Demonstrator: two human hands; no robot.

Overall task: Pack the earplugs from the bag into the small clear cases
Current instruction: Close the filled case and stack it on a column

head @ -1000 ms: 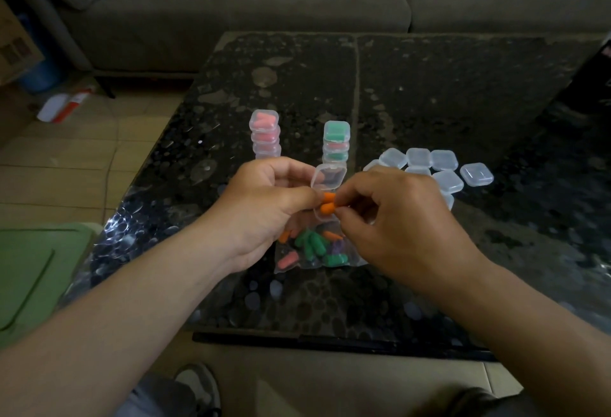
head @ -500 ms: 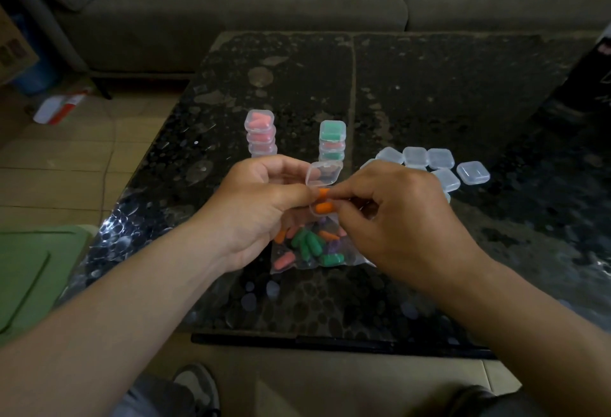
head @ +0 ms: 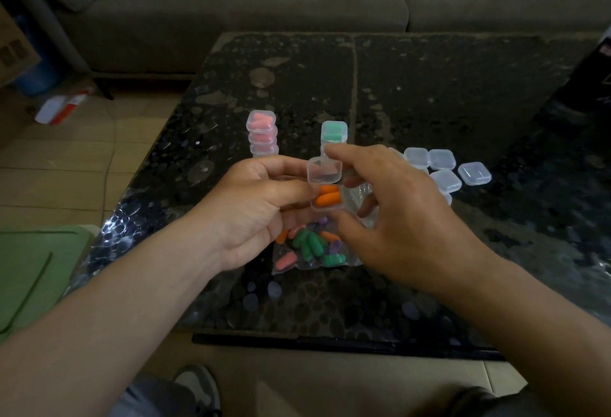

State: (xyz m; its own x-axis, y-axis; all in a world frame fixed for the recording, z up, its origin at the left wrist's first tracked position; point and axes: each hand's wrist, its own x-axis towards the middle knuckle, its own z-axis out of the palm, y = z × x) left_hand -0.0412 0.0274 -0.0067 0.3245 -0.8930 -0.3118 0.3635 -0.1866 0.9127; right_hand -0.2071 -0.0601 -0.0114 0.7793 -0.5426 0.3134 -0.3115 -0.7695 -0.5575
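Observation:
My left hand holds a small clear case above the table, its lid up, with two orange earplugs lying in its base. My right hand is right beside the case with its fingers spread, the index finger touching the top of the lid and the thumb under the base. Below the hands lies the clear bag holding several green, orange, pink and purple earplugs.
A stack of cases with pink earplugs and a stack topped with green ones stand behind my hands on the dark table. Several clear cases lie to the right. A grey sofa is beyond.
My right hand has let go of the orange earplugs, which now lie in the case, and opened its fingers around the lid and base. The left hand still holds the case.

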